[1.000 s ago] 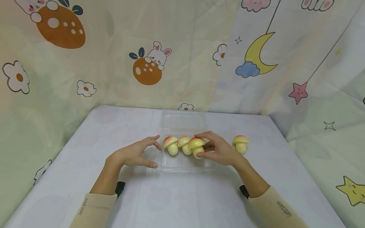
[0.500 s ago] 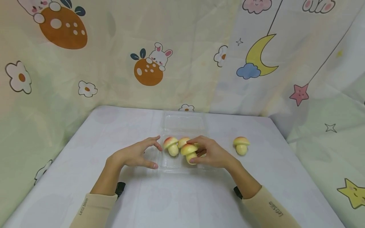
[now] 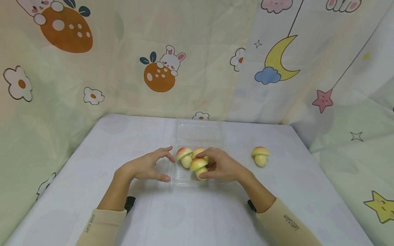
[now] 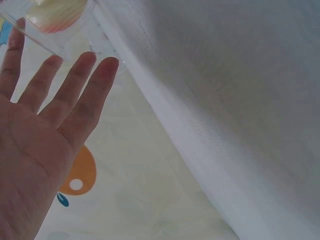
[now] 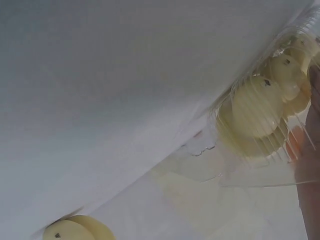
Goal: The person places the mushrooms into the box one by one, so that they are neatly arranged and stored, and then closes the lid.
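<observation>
A clear plastic tray [image 3: 197, 131] lies mid-bench towards the far edge, its lid folded open behind it. Inside stand two mushroom-shaped buns [image 3: 184, 156], side by side. The right hand [image 3: 222, 167] pinches a third mushroom bun [image 3: 198, 168] between thumb and curled fingers, low over the tray's near part; its cap is pale yellow with a pink blush, its stem cream. The left hand [image 3: 144, 167] rests at the tray's left rim, fingers spread and holding nothing. A fourth bun [image 3: 260, 155] stands alone towards the bench's right edge.
</observation>
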The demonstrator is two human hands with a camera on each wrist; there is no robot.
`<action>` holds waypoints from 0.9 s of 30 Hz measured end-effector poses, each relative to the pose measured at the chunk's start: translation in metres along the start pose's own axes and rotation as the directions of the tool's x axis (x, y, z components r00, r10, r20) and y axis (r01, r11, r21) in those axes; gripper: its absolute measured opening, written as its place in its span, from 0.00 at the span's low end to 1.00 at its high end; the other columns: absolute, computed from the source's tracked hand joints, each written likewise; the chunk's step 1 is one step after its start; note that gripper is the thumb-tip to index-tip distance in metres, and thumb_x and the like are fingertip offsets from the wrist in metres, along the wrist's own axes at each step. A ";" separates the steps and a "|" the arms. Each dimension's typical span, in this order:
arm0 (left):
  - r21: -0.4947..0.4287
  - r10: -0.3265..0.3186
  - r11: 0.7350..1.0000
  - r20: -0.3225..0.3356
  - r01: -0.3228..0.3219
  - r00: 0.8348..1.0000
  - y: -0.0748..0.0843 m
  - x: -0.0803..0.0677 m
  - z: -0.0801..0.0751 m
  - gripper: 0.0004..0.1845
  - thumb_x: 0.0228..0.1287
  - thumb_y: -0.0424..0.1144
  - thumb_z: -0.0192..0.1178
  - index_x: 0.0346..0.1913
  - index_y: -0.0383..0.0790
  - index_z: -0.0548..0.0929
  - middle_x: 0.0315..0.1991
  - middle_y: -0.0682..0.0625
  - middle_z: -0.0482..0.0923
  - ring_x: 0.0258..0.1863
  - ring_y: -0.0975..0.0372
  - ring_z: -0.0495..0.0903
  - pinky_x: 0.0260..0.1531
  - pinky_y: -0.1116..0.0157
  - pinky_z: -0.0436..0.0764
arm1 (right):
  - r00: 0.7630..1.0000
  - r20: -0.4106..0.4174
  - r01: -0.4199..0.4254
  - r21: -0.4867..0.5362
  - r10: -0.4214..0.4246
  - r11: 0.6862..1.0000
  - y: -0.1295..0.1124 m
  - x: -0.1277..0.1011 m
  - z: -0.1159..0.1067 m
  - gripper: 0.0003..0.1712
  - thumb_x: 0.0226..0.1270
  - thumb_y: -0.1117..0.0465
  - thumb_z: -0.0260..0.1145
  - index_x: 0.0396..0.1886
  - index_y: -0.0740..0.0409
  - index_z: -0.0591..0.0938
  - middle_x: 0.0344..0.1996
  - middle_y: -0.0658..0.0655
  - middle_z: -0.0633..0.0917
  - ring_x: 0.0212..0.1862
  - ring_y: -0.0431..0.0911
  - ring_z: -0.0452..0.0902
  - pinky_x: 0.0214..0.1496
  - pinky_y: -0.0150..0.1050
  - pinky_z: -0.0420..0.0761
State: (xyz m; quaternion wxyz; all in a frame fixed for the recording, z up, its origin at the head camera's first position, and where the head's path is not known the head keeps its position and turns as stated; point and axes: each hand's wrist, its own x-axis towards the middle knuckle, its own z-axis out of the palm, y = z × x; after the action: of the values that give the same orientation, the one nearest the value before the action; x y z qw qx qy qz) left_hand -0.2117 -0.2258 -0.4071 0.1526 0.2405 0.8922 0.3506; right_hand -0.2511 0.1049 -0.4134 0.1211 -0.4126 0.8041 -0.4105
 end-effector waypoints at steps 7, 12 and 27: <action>-0.001 0.000 1.000 -0.002 0.000 1.000 0.001 -0.001 0.001 0.34 0.53 0.56 0.78 0.61 0.51 0.77 0.83 0.48 0.50 0.81 0.48 0.51 0.75 0.41 0.57 | 0.998 -0.019 0.062 -0.045 -0.063 0.997 0.002 0.003 0.008 0.34 0.52 0.59 0.85 0.60 0.55 0.82 0.53 0.50 0.82 0.48 0.47 0.81 0.43 0.39 0.88; -0.001 -0.002 1.000 -0.003 0.002 1.000 0.001 -0.001 0.001 0.33 0.54 0.54 0.78 0.61 0.51 0.78 0.83 0.48 0.49 0.81 0.48 0.50 0.76 0.41 0.57 | 1.000 0.000 0.020 -0.049 -0.020 0.999 0.004 0.003 0.010 0.35 0.55 0.57 0.83 0.62 0.55 0.80 0.56 0.52 0.80 0.49 0.46 0.81 0.47 0.40 0.88; 0.008 -0.007 1.000 -0.001 0.007 1.000 0.003 -0.002 -0.001 0.33 0.54 0.55 0.78 0.61 0.51 0.77 0.83 0.48 0.49 0.81 0.47 0.51 0.76 0.41 0.57 | 0.998 0.026 -0.046 -0.103 0.049 0.994 0.002 0.002 0.013 0.36 0.58 0.56 0.81 0.65 0.57 0.78 0.60 0.53 0.77 0.51 0.45 0.81 0.48 0.37 0.87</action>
State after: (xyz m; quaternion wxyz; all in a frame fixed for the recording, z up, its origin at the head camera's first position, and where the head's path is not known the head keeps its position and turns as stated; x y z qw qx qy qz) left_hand -0.2091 -0.2253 -0.4043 0.1525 0.2377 0.8945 0.3467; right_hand -0.2461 0.0967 -0.4230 0.1210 -0.4050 0.8318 -0.3598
